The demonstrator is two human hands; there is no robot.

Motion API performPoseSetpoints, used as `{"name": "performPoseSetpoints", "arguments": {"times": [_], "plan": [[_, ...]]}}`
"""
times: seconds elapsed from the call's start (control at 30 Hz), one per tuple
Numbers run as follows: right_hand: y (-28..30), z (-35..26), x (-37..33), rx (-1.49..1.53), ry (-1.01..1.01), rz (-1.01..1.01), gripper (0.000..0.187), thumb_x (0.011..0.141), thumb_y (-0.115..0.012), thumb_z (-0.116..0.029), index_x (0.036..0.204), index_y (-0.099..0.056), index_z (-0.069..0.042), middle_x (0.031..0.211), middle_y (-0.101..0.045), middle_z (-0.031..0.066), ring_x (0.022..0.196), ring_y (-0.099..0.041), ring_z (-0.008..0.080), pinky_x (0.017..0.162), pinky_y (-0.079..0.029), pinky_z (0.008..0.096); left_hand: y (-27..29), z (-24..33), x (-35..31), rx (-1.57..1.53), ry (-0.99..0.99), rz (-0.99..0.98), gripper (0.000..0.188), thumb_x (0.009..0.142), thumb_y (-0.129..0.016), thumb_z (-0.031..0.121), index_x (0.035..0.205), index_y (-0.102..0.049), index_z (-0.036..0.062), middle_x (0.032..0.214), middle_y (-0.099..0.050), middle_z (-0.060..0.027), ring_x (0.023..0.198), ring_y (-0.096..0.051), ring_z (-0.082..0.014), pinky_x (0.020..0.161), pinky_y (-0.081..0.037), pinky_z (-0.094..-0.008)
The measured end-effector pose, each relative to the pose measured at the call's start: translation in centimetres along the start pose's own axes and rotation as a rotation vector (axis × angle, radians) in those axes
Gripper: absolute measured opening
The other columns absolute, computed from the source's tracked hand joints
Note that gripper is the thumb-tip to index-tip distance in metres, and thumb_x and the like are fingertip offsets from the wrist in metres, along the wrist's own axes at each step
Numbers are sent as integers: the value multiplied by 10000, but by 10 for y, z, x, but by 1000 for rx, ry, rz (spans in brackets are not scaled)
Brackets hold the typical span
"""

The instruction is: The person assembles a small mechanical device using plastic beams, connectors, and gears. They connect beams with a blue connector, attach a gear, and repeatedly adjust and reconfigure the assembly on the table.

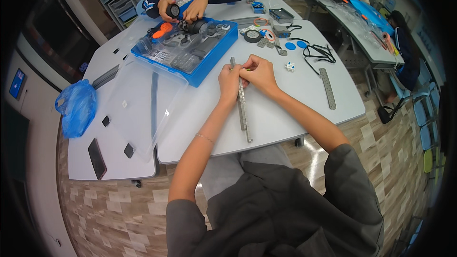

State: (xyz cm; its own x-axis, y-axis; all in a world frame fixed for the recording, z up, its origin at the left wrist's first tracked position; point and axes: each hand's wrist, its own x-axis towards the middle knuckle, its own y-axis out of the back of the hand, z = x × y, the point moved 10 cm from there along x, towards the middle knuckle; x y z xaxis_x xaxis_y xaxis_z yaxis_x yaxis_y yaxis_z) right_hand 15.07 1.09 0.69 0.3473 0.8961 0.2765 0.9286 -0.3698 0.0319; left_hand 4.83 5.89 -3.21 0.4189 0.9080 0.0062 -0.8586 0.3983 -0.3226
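Note:
My left hand [229,82] is closed around a long grey perforated building beam [243,114], which slants toward me over the white table. Its upper end sticks out above my fingers. Against the beam's side, my right hand [260,73] has its fingers pinched together. A speck of yellow-green shows at those fingertips, too small to name. Right of my hands lies a small white connector piece with blue spots [290,66]. Farther right rests a flat grey perforated plate [327,88].
A blue parts box [216,53] stands ahead-left, where a co-worker's hands [193,10] handle a black wheel [173,11]. Black cables [320,53], blue discs [290,46] and another wheel [252,36] lie ahead-right. Leftward are a clear lid [138,109], phone [97,159] and blue bag [76,108].

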Motion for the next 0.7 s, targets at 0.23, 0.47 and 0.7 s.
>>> {"name": "performPoseSetpoints", "arguments": {"times": [0.23,0.47,0.7], "plan": [[-1,7,2,74,-17,-81,152,779,-681,0,872,-579,63,781,-662,121,649,-679,148,560,-586,280,1,-1,3,-53,-12,7,197,912,-571,159,917,-479,-15,654,-501,-46,510,-481,-103,427,-395,-245],[-11,9,5,176,16,-319,180,816,-707,-23,958,-601,7,868,-675,84,828,-677,121,738,-543,238,-7,-5,-2,-214,217,-275,208,971,-549,218,902,-486,32,670,-477,-20,503,-429,-78,409,-338,-223],[-11,7,-1,151,21,-327,138,816,-708,-29,910,-609,-5,835,-697,77,780,-692,122,727,-539,222,-17,-6,-7,-182,355,-508,205,969,-546,224,908,-523,29,665,-459,13,499,-411,-51,400,-308,-206]]}}
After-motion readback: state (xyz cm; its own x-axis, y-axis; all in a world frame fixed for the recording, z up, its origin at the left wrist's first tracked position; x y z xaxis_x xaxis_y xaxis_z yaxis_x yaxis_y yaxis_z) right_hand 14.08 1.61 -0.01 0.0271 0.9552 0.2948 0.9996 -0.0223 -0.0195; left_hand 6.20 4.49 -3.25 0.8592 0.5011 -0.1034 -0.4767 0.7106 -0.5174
